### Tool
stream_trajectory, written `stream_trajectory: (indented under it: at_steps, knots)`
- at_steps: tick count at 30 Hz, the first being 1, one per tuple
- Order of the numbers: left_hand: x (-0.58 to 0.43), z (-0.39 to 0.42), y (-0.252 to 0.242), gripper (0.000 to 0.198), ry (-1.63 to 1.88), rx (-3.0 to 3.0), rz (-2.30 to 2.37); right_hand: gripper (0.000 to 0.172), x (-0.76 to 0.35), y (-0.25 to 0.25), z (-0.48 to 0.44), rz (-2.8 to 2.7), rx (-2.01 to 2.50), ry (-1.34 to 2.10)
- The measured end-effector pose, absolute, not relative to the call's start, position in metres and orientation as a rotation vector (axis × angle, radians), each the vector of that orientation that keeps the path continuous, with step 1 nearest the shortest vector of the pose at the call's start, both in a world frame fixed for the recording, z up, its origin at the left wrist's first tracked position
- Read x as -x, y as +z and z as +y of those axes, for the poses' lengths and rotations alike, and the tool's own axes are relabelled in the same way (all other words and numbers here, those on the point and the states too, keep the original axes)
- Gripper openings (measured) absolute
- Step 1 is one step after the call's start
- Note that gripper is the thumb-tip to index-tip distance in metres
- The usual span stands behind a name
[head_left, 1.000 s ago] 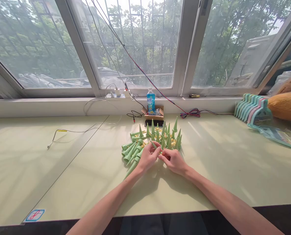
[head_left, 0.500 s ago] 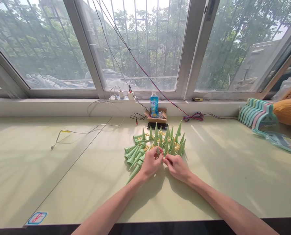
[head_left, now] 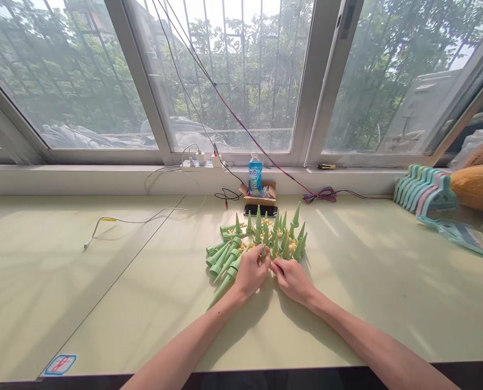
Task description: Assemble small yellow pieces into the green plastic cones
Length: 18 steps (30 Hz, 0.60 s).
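My left hand [head_left: 254, 268] is closed around a green plastic spike [head_left: 264, 251], whose pointed tip shows above the fingers. Close beside it, almost touching, my right hand [head_left: 291, 277] is pinched shut; whatever is between its fingertips is too small and hidden to name. Several green spikes [head_left: 285, 245] stand upright on their wide ribbed ends just beyond my hands. To the left, more green spikes [head_left: 220, 259] lie on their sides. Small yellow pieces [head_left: 281, 234] are scattered among the standing spikes.
A black phone [head_left: 261, 210] lies behind the spikes, before a small cardboard box [head_left: 270, 193] and a blue bottle [head_left: 255, 174]. Bundled cable [head_left: 321, 195] and a loose white cable [head_left: 131, 220] rest on the table. Pastel plastic pieces [head_left: 426, 189] stand at the right.
My hands stay together at nearly the same place, with only slight finger movement. The whole view has shifted a little.
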<state>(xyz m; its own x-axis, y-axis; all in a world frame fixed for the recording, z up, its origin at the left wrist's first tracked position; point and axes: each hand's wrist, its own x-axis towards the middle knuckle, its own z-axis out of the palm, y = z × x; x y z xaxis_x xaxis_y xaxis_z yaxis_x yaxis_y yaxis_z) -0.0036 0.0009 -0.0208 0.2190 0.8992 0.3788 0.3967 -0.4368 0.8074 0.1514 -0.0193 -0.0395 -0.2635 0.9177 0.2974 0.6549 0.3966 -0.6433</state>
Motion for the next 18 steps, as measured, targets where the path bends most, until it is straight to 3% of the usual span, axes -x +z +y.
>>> stream_trajectory:
  at_steps: [7,14,18]
  knots:
    - [0.0043,0.0039,-0.0259,0.023,1.169,-1.953,1.202,0.043,-0.1535,-0.0394,-0.0143,-1.959,1.350,0.502]
    - [0.0047,0.0043,-0.0250,0.034,1.153,-1.930,1.219,0.036,-0.1502,-0.0366,-0.0211,-2.120,1.123,0.564]
    - [0.0045,0.0029,-0.0273,0.030,1.162,-1.929,1.199,0.034,-0.1482,-0.0369,-0.0228,-2.151,1.068,0.580]
